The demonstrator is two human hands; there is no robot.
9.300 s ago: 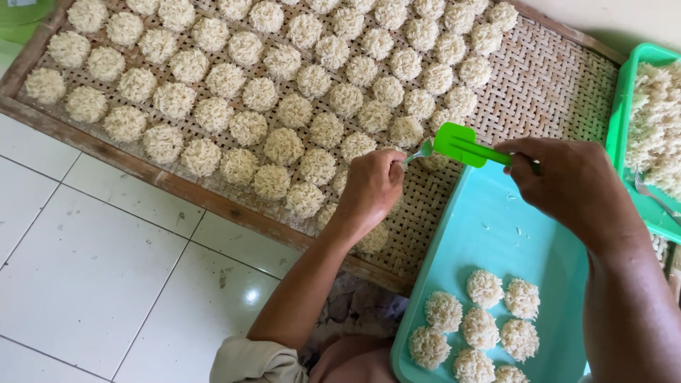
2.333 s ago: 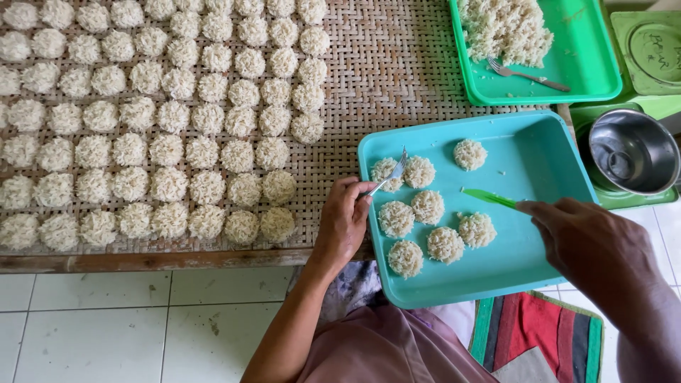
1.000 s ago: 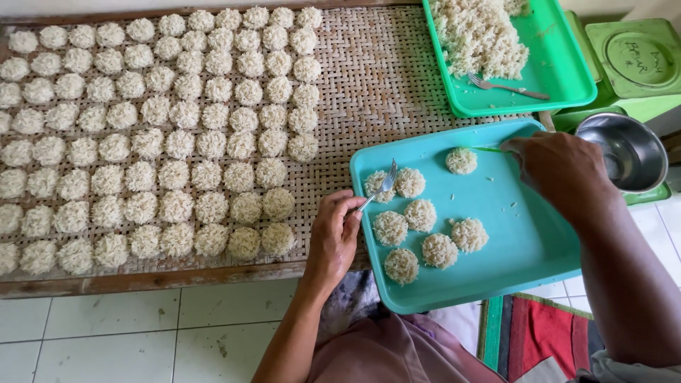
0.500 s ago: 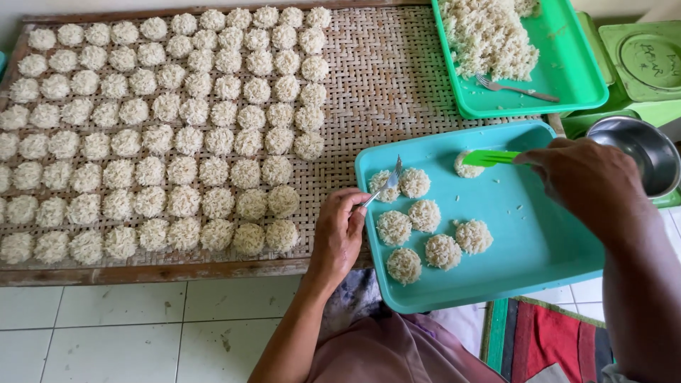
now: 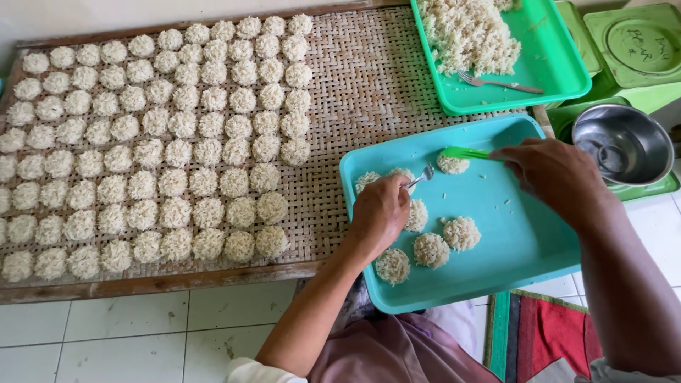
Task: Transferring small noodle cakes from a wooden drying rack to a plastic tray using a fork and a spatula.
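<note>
- Mat (image 5: 369, 92): a woven drying mat in a wooden frame fills the view from 9 to 12 o'clock. Rows of finished rice cakes (image 5: 152, 152) cover its left part; the strip toward 1 o'clock is bare weave, so I judge the mat roughly two-thirds filled with space left for more.
- Green tray (image 5: 546, 67): at 1 o'clock, holding a loose rice heap (image 5: 468, 35) and a fork (image 5: 500, 84) beside it. Plenty of rice is not yet shaped.
- Blue tray (image 5: 525, 241): at 4 o'clock, its left edge over the mat. About 7 cakes lie on it, not yet moved to the mat.
- Bowl (image 5: 623, 144): an empty steel bowl at 3 o'clock, just beside the blue tray.
- Right hand (image 5: 557, 174): fingers pinched on the handle of a green spatula (image 5: 464, 152), whose blade touches the top cake (image 5: 452, 164) at the tray's 12 o'clock.
- Left hand (image 5: 379, 213): fingers curled around a small spoon (image 5: 422, 176), its tip pointing toward 2 o'clock near the cakes at the tray's 10 o'clock. The hand hides part of 1 cake.
- 3 cakes sit close together at the tray's 6 o'clock, untouched by either tool.
</note>
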